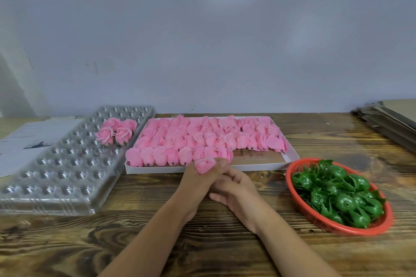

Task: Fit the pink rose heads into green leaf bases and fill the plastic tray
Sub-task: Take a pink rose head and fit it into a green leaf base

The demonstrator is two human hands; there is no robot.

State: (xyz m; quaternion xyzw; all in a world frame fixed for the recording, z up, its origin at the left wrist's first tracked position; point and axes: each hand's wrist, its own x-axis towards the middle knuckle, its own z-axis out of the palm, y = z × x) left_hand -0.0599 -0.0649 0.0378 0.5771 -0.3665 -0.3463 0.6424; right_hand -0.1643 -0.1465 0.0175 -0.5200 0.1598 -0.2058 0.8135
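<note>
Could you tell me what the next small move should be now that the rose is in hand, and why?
Probably carry the pink rose gripped by the left hand over to the clear plastic tray and seat it in a free cup beside the four roses already there. Whether a green base is fitted cannot be seen; if not, the right hand should first fetch one from the red basket.

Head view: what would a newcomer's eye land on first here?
First, the white box packed with pink rose heads at the table's middle. In front of it the left hand holds one rose head, the right hand against it. To the right sits a red basket of green leaf bases; to the left, a clear plastic tray holding four finished roses.
</note>
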